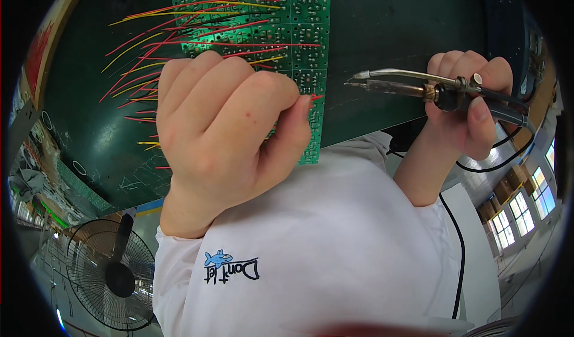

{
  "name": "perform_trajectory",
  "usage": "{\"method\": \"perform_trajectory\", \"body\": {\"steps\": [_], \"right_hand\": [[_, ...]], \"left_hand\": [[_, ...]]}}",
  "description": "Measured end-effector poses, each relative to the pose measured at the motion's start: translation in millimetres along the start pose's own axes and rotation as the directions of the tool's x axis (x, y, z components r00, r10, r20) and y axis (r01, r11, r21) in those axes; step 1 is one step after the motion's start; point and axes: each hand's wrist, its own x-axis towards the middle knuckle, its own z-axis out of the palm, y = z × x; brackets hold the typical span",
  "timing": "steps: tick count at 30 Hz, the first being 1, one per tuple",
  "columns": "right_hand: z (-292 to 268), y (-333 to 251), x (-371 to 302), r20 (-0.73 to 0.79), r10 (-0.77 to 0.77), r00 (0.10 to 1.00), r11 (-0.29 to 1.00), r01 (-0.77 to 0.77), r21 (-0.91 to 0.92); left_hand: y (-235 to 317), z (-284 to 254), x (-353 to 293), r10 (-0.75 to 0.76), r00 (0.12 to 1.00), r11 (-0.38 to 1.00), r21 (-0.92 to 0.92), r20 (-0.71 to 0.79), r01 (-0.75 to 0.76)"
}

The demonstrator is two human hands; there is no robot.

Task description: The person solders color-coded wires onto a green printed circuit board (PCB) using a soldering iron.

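My left hand [227, 122] is closed in a pinch over a green circuit board panel [308, 32]. A short red wire end [317, 97] sticks out at its thumb and fingertip, above the panel's right edge; the rest of that wire is hidden by the hand. My right hand [463, 110] is wrapped around a soldering iron [391, 87] with a thin curved metal feed tube [412, 72] clamped along it. The iron's tip points left, apart from the board. Several red, yellow and black wires [143, 45] fan out leftward from the panel's solder points.
The panel lies on a dark green work mat [382, 32] with a wooden edge [55, 38] at the left. A black cable [490, 168] loops below my right hand. A standing fan [113, 277] is at the lower left. Clutter [30, 164] lines the far-left edge.
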Motion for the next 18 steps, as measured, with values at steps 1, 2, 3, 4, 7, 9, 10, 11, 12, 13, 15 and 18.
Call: {"method": "perform_trajectory", "body": {"steps": [1, 2, 3, 4, 7, 9, 10, 11, 12, 13, 15, 18], "right_hand": [[0.5, -0.2, 0.2, 0.011, -0.011, 1.0, 1.0, 0.012, -0.027], [1.1, 0.1, 0.0, 0.008, -0.008, 1.0, 1.0, 0.008, -0.027], [0.7, -0.2, 0.0, 0.009, -0.006, 1.0, 0.999, 0.007, -0.037], [0.4, -0.7, 0.0, 0.01, -0.005, 1.0, 0.999, 0.005, -0.046], [1.5, -1.2, 1.7, 0.019, -0.003, 1.0, 0.999, 0.004, -0.043], [1.9, -1.1, 2.1, 0.016, -0.007, 1.0, 0.999, 0.008, -0.053], [2.2, -1.5, 1.9, 0.015, -0.011, 1.0, 0.998, 0.012, -0.063], [3.0, -2.7, 1.3, 0.012, -0.011, 1.0, 0.998, 0.011, -0.065], [3.9, -3.8, 0.8, 0.001, 0.0, 1.0, 0.998, 0.0, -0.068], [4.7, -4.4, 0.5, -0.009, 0.011, 1.0, 0.997, -0.011, -0.072], [7.0, -4.9, 0.6, -0.006, 0.004, 1.0, 0.996, -0.005, -0.085], [7.6, -6.1, -1.5, 0.016, -0.002, 1.0, 0.996, 0.003, -0.093]], "left_hand": [[0.6, 0.7, 0.2, -0.011, 1.0, 1.0, 0.002, -0.006, 0.011], [0.9, 0.7, 0.1, -0.022, 1.0, 1.0, 0.005, -0.012, 0.022], [1.1, 0.9, 0.5, -0.023, 1.0, 1.0, 0.001, -0.01, 0.023], [1.5, 0.9, 0.7, -0.024, 1.0, 1.0, 0.017, 0.0, 0.024], [1.5, 1.8, -0.1, -0.025, 1.0, 0.999, 0.031, 0.005, 0.024], [1.5, 1.7, -0.8, -0.022, 1.0, 0.999, 0.028, 0.001, 0.022], [1.8, 1.2, -0.5, -0.028, 1.0, 0.999, 0.022, 0.008, 0.027], [2.1, 0.6, -0.1, -0.033, 0.999, 0.999, 0.017, 0.016, 0.033], [2.4, -0.2, -0.2, -0.035, 0.999, 0.999, 0.016, 0.016, 0.035], [2.6, -1.1, 0.1, -0.04, 0.999, 0.999, 0.016, 0.027, 0.039], [2.8, -2.6, -0.4, -0.05, 0.998, 0.999, 0.013, 0.039, 0.049], [0.6, -0.9, -1.5, -0.022, 0.999, 1.0, 0.011, 0.042, 0.022]]}}
